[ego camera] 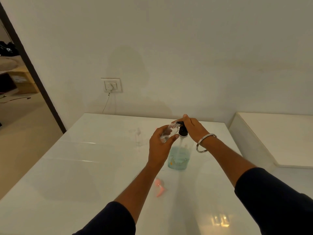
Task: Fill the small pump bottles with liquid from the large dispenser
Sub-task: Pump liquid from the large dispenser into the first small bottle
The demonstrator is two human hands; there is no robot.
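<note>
My left hand [160, 141] grips a small clear bottle [169, 132], tilted with its open neck up against the black pump head [183, 130] of the large dispenser [178, 156]. The dispenser is clear, holds blue-green liquid in its lower half and stands on the white table [76, 167]. My right hand [193, 127] rests on top of the pump head, fingers laid over it. A pink pump cap [159, 187] lies on the table near my left forearm. Another small clear bottle [138, 136] stands left of my hands.
A wall socket [111, 85] with a plugged-in cable sits on the wall behind the table. A white raised counter [271, 138] stands to the right. An open doorway is at far left. A metal bangle [205, 143] is on my right wrist.
</note>
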